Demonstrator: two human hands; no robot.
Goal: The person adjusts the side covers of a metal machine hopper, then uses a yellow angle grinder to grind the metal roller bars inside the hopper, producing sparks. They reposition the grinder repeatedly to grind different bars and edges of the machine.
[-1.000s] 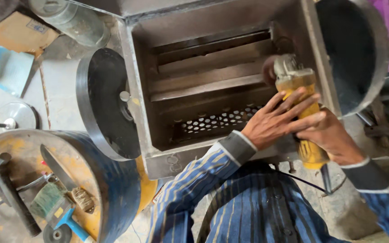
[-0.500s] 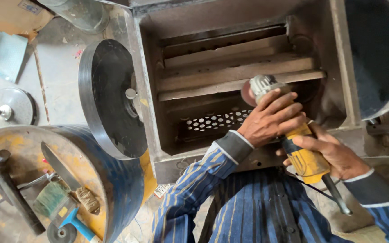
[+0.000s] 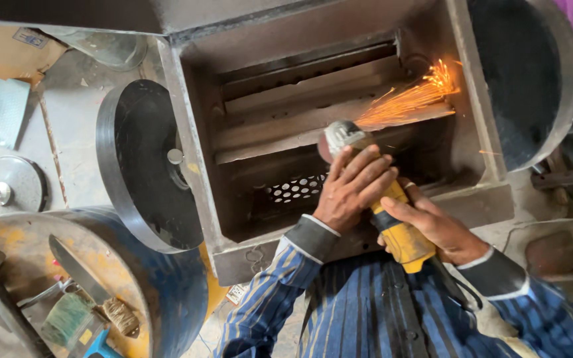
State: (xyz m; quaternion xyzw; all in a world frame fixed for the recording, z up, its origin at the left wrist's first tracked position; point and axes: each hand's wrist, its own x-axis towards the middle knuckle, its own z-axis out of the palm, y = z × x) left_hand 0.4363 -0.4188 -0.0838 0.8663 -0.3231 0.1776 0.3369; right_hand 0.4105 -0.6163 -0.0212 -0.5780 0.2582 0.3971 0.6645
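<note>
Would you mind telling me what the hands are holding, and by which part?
Both hold a yellow angle grinder: the left hand grips its front near the head, the right hand its rear body.

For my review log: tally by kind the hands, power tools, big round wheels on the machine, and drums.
Hands: 2, left hand and right hand
Angle grinder: 1
Wheels: 2, left wheel and right wheel
Blue drum: 1
Total: 6

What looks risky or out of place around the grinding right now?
Bare left hand and right hand grip the yellow angle grinder inside the grey metal box housing; orange sparks spray across it. No gloves show.
</note>
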